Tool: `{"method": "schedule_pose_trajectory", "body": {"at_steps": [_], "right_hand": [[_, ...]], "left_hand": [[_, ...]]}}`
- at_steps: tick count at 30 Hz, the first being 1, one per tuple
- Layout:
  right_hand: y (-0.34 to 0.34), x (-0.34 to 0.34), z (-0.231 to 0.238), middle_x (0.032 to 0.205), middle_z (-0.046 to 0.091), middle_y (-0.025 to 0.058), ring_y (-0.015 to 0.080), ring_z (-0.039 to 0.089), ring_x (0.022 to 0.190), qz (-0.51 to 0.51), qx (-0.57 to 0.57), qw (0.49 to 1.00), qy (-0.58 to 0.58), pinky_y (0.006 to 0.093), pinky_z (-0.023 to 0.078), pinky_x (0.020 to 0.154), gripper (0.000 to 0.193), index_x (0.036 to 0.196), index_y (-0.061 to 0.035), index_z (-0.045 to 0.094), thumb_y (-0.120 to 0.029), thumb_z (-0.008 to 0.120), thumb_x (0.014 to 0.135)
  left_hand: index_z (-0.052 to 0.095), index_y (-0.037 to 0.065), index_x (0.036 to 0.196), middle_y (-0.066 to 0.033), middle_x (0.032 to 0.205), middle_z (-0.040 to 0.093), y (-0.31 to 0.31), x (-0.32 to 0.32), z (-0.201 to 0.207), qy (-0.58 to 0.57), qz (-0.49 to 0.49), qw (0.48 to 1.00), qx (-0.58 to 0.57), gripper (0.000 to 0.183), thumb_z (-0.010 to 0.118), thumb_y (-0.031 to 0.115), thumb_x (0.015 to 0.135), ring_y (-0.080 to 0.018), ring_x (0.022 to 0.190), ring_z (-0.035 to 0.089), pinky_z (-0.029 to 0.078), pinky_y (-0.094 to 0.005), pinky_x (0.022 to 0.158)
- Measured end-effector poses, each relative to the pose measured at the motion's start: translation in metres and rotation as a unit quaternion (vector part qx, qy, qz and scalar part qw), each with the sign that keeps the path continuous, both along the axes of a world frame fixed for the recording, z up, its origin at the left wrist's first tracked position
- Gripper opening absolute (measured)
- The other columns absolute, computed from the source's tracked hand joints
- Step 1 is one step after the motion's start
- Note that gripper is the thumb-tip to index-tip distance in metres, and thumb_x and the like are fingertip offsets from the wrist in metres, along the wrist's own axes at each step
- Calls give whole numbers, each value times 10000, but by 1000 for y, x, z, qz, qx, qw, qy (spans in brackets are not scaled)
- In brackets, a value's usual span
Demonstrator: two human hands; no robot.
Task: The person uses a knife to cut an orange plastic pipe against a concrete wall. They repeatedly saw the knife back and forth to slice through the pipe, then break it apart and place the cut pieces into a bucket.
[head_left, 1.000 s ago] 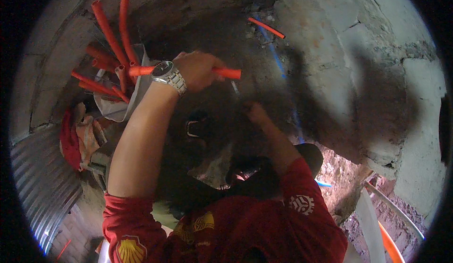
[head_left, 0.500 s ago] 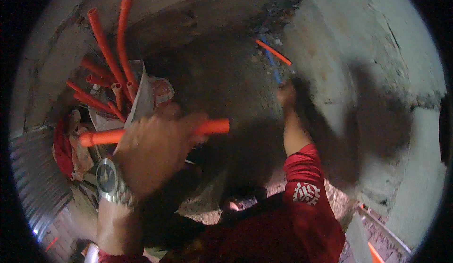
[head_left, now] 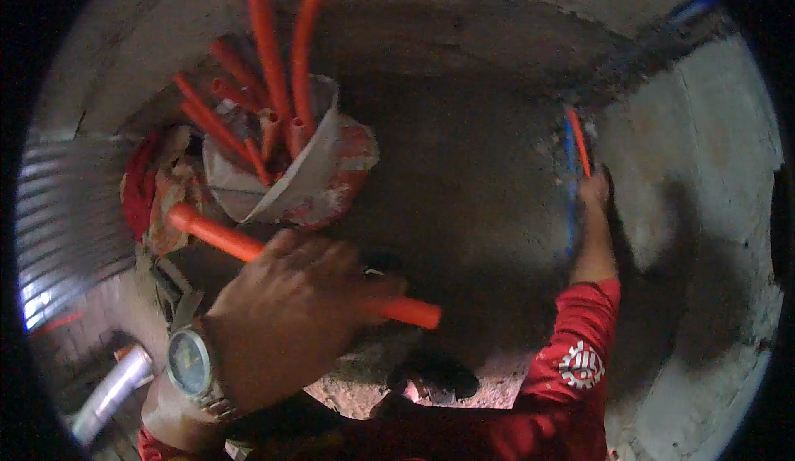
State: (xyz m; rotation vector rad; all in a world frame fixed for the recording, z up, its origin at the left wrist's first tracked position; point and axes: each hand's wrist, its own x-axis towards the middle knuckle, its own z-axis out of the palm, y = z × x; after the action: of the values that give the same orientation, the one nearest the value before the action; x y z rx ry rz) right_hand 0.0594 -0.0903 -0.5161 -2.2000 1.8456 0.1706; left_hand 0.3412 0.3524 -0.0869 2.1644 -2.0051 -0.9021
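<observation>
My left hand [head_left: 290, 304], with a wristwatch [head_left: 192, 362] on its wrist, is closed around the middle of an orange plastic pipe [head_left: 217, 236]. The pipe slants across in front of me; its wider, socket-like end points left and its other end shows past my fingers. Farther off, at the foot of the right wall, my outstretched right hand [head_left: 593, 189] is closed at the near end of a thinner orange pipe [head_left: 580, 140]. Close beside that one runs a blue pipe [head_left: 570, 163] along the wall's base. The right fingertips are small and partly hidden.
A whitish sack [head_left: 319, 142] at the left holds several upright orange pipes [head_left: 269, 43]. Red cloth [head_left: 142, 188] lies beside it, near corrugated metal sheet [head_left: 74, 221]. A rough grey wall [head_left: 712, 171] rises on the right. A shiny tube [head_left: 112, 391] lies at lower left.
My right hand has gone from just short of the thin orange pipe to its near end. The left-hand pipe has tilted, its right end now lower. The view has shifted left.
</observation>
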Motion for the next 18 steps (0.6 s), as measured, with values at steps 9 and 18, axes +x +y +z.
{"method": "schedule_pose_trajectory", "body": {"at_steps": [9, 18], "right_hand": [[41, -4, 1, 1002, 698, 195, 380, 683, 945, -3, -112, 986, -120, 482, 520, 823, 363, 1067, -29, 649, -358, 672, 917], [252, 135, 156, 1063, 659, 148, 294, 635, 1011, 185, 91, 811, -547, 418, 484, 884, 291, 1106, -28, 600, -292, 610, 983]], "left_hand": [[635, 199, 1253, -126, 1008, 630, 10, -12, 23, -62, -20, 998, -7, 370, 550, 229, 894, -299, 1019, 639, 468, -415, 944], [665, 149, 1055, -69, 886, 585, -19, -45, 39, -41, 201, 899, -387, 246, 587, 221, 833, -272, 899, 606, 463, -397, 799]]}}
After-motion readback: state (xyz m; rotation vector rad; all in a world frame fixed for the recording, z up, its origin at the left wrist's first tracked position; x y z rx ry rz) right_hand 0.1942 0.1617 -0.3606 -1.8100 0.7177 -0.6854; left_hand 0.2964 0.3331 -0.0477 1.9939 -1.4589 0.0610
